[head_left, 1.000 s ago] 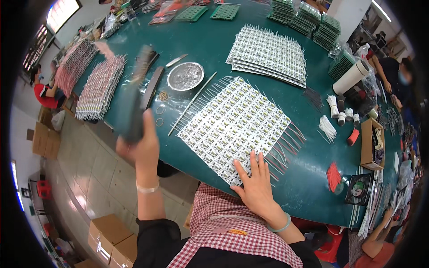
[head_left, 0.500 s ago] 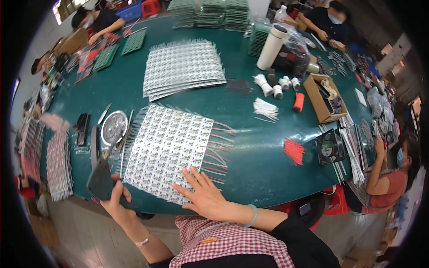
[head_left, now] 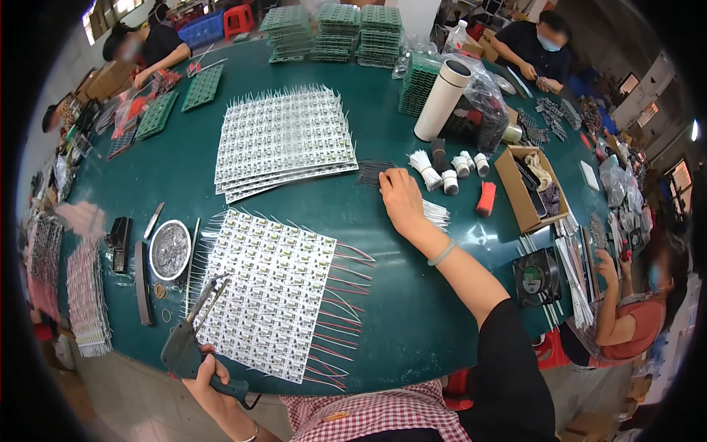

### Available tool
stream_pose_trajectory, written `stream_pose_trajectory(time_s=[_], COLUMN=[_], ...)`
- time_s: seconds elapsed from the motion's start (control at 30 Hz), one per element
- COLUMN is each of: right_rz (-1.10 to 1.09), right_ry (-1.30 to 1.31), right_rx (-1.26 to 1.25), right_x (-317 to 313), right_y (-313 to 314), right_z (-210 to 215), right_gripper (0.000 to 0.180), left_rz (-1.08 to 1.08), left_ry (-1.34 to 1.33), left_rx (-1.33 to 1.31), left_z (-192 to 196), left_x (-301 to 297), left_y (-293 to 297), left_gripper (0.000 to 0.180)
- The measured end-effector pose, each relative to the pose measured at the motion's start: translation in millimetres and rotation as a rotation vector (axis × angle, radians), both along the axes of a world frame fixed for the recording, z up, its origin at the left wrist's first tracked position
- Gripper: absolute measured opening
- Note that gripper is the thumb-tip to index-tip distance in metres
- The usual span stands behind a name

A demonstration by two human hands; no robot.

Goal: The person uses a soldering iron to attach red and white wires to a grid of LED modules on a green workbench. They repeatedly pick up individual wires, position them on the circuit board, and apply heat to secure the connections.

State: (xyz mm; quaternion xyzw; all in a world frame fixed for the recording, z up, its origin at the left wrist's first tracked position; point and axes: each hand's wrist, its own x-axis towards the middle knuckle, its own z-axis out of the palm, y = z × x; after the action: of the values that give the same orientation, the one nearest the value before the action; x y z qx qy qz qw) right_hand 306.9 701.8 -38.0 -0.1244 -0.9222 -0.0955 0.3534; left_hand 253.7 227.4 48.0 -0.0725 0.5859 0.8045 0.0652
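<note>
My left hand (head_left: 209, 377) is closed round the grip of a dark green soldering gun (head_left: 181, 352). Its tip points over the left part of a white panel of small circuit boards (head_left: 269, 295). Red and white wires stick out along the panel's right edge, pale ones along its left. Farther off, my right hand (head_left: 405, 200) is at the right end of a flat pile of thin black wires (head_left: 374, 172), fingers drawn together and fingertips down on the wire ends. Loose white wires (head_left: 437, 214) lie partly hidden beside that wrist.
A stack of similar panels (head_left: 283, 136) lies beyond. Left of my panel are a round metal dish (head_left: 170, 250) and a dark bar (head_left: 143, 283). Wire bundles (head_left: 426, 169), a cream flask (head_left: 442, 101), a cardboard box (head_left: 519, 191) and a small fan (head_left: 536, 278) stand right. Co-workers sit around the table.
My right hand has left the panel and reached forward to the black wires. The soldering gun has swung so its tip is now over the panel. The view has shifted slightly.
</note>
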Motion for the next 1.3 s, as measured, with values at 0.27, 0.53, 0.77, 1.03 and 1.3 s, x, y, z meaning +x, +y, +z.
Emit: stream_pose_trajectory(time_s=[0.27,0.53,0.77,1.03,1.3], right_rz=[0.067,0.105,0.036,0.019,0.166], right_ry=[-0.035,0.02,0.031,-0.151,-0.457], right_rx=[0.003,-0.121,-0.179,-0.3,-0.395], right_x=[-16,-17,-20,-18,0], right_y=[16,16,15,14,-4], right_z=[0,3,15,44,73], right_gripper=[0.004,0.003,0.011,0.009,0.009], left_rz=[0.031,0.046,0.004,0.052,0.031], left_ry=[-0.032,0.011,0.01,0.022,-0.013], left_rx=[-0.09,-0.056,-0.069,0.026,-0.001], left_z=[-4,1,-5,-4,8], left_x=[-1,-2,0,6,10], left_y=[10,15,5,5,-11], left_gripper=[0.042,0.047,0.045,0.04,0.032])
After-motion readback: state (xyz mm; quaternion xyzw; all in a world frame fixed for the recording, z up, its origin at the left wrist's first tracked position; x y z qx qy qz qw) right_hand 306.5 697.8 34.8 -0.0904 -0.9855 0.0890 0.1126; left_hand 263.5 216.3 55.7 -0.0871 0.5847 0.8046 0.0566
